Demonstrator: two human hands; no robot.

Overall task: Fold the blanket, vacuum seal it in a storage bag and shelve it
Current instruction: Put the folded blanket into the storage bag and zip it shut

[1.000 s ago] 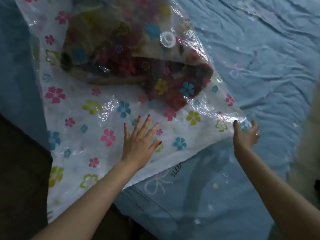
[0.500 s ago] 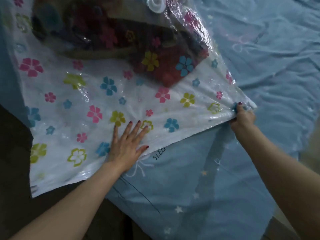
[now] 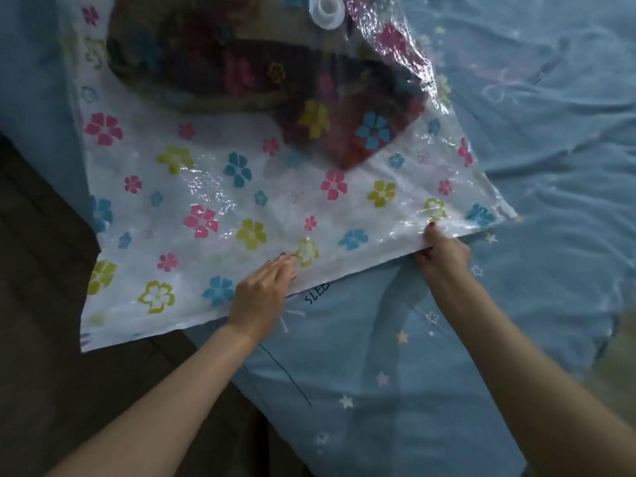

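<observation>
A clear storage bag [image 3: 213, 215] printed with coloured flowers lies across the bed, its open edge toward me. The folded dark blanket [image 3: 241, 70] with red patches sits inside its far half, under a white round valve [image 3: 326, 11]. My left hand [image 3: 263, 294] rests on the bag's near edge with its fingers laid together and fairly straight. My right hand [image 3: 444, 253] pinches the same edge further right, thumb on top of the plastic.
A blue bedsheet [image 3: 516, 166] with stars and writing covers the bed under the bag. The dark floor [image 3: 41, 339] lies at the left, and the bag's left corner hangs out over it.
My right hand has slid left along the bag's near edge from the corner. My left hand went from flat with spread fingers to fingers together at the edge.
</observation>
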